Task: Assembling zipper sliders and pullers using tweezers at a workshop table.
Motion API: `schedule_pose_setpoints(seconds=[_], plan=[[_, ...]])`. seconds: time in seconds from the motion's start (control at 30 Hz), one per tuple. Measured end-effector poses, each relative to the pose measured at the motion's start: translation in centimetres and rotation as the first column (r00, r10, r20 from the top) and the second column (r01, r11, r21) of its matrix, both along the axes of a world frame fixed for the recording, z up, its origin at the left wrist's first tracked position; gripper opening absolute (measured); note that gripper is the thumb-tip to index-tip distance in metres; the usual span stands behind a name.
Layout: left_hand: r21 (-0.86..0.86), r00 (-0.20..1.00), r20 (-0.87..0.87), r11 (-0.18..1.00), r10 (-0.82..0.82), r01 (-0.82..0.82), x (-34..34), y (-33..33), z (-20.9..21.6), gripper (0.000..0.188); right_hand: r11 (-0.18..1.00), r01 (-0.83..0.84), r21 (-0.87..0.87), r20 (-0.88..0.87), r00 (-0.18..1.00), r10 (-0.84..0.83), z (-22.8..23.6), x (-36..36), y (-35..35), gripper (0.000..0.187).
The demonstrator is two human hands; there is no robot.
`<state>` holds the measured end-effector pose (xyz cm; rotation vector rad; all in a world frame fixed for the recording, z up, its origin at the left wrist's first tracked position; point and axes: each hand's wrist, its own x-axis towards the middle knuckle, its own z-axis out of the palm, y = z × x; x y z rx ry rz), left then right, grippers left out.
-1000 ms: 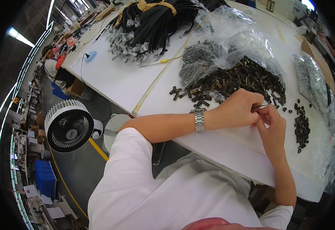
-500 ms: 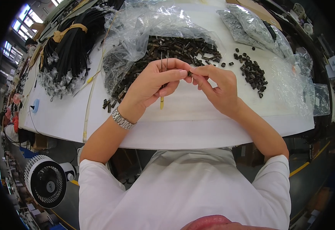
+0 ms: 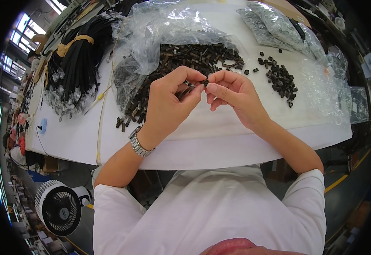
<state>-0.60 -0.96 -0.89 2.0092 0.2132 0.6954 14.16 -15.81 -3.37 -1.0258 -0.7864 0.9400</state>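
My left hand and my right hand meet over the table, fingertips almost touching. Between them is a small dark tubular piece, pinched by both hands; its finer details are too small to make out. A thin metal tool, seen as tweezers a moment ago, lies partly hidden inside my left fingers. Beyond my hands spreads a large heap of short dark brown and black pieces. To the right sits a smaller pile of short black pieces, with a few lying loose near it.
Clear plastic sheeting covers part of the heap on the white table. A tied bundle of black straps lies at left, near a yellow-handled tool. Filled plastic bags rest at far right. A fan stands below left.
My left hand has turned, so the tweezers' points and yellow end no longer show. The fingertips have shifted slightly left, and the small dark piece now shows between them.
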Motion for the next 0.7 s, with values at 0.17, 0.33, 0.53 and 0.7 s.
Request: schedule_pose_setpoints(seconds=[0.17,0.33,0.53,0.7], plan=[[0.135,1.0,0.017,0.991,0.004,-0.007,0.0,-0.2,-0.1,0.017,0.999,-0.027,-0.044,-0.073,0.997,0.024,-0.6,0.2,0.0,0.023],[-0.304,0.988,-0.086,0.948,-0.127,0.095,0.2,1.0,0.5,0.019,1.0,0.006,-0.028,-0.027,1.0,-0.007,-0.5,0.1,-0.1,0.021],[-0.004,0.973,-0.211,0.996,-0.092,0.093,-0.1,1.5,-0.5,0.032,0.991,0.129,-0.022,0.038,0.991,-0.128,-0.3,0.6,-0.3,0.019],[0.196,0.992,-0.117,0.977,-0.056,0.079,-0.5,0.6,-0.6,0.035,0.982,0.188,-0.006,0.103,0.977,-0.186,0.0,0.6,-0.4,0.016]])
